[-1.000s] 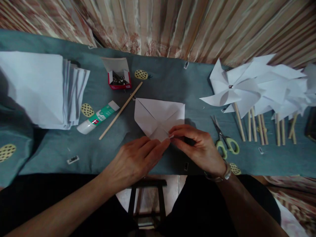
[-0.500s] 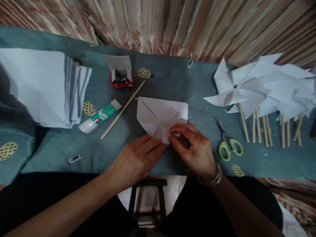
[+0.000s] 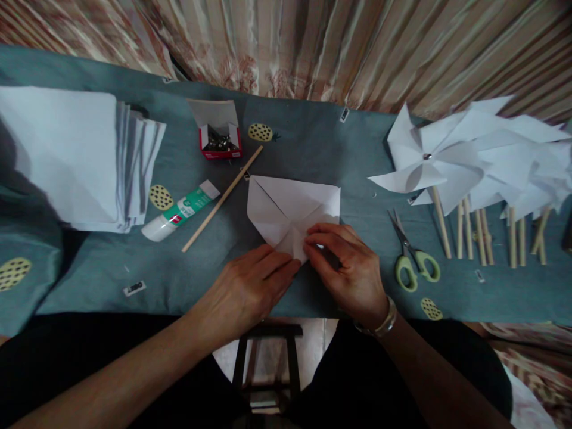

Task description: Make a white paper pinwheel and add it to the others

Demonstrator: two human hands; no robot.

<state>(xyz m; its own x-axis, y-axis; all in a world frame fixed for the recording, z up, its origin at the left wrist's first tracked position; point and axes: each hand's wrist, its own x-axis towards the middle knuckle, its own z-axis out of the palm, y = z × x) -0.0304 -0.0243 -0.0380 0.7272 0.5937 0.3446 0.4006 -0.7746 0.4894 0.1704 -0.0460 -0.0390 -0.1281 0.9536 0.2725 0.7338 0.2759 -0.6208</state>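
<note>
Because the white paper (image 3: pixel 295 196) is a thin, creased sheet, we judge it light and easily bent, stiff enough to hold a fold but apt to crumple or tear if tugged. We would take it by a corner or along an edge, with a gentle pinch, and steady the rest with flat fingers. It lies on the teal cloth (image 3: pixel 353 149), spreading away from the grip, its near point running in under our fingertips.

Our right hand (image 3: pixel 344 271) pinches the near part of the sheet between thumb and forefinger, the wrist low and the other fingers curled. Our left hand (image 3: pixel 248 283) comes in from the other side, palm down, fingers bent together over the near edge; its thumb is hidden, so we cannot tell whether it pinches or merely presses. Both forearms slant inward towards the grip. To the left of it lie a wooden stick (image 3: pixel 222 199) and a glue tube (image 3: pixel 182 210); to its right, the scissors (image 3: pixel 413 259).
</note>
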